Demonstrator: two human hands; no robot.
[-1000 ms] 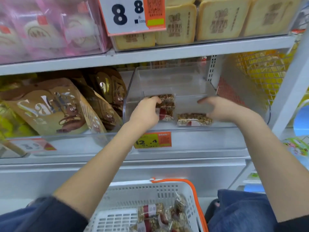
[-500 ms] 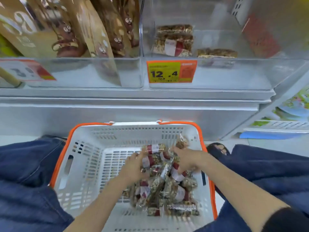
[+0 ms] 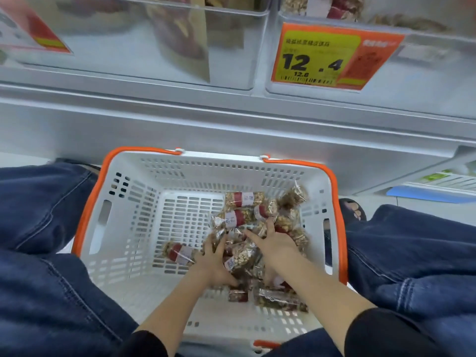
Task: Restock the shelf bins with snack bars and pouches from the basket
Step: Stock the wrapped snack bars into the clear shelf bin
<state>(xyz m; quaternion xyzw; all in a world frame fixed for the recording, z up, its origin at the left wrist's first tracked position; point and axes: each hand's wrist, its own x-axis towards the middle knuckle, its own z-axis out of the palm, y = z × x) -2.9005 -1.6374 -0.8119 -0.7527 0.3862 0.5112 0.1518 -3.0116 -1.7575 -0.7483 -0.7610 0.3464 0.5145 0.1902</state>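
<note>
A white basket with an orange rim [image 3: 144,228] stands on the floor between my knees. A pile of clear-wrapped snack bars with red labels [image 3: 242,217] fills its right half. Both my hands are down in that pile. My left hand [image 3: 213,261] lies with spread fingers on the bars at the pile's left side. My right hand [image 3: 275,246] rests on the middle of the pile, index finger stretched leftward. One bar [image 3: 240,258] lies between the two hands. Above, the clear shelf bin [image 3: 425,81] with the 12.4 price tag [image 3: 316,57] shows a few bars, blurred.
A second clear bin [image 3: 128,47] to the left holds brown pouches. The grey shelf ledge [image 3: 231,119] juts out just above the basket's far rim. My denim-clad legs [image 3: 38,228] flank the basket on both sides. A sandalled foot [image 3: 353,210] sits at the right.
A second ago both hands were up in the shelf bin placing bars. They dropped into the basket, the view tilted down, and now they spread over the pile.
</note>
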